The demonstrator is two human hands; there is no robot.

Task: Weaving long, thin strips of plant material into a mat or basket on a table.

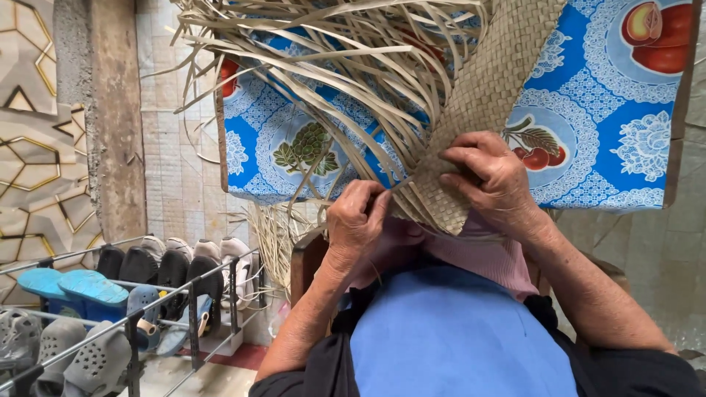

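Note:
A woven band of pale straw (482, 95) runs from the top of the view down to my lap, lying on a table with a blue and white fruit-patterned cloth (610, 110). Many loose straw strips (323, 66) fan out to the left of it. My right hand (489, 180) presses on the woven band's lower end, fingers curled over its edge. My left hand (358, 218) pinches a loose strip right beside the weave's edge. Both hands are close together at the table's near edge.
A metal shoe rack (132, 323) with several dark, grey and blue shoes and sandals stands at the lower left. A tiled wall and a concrete post (110, 110) are behind it. A wooden chair back (305, 265) shows under my left wrist.

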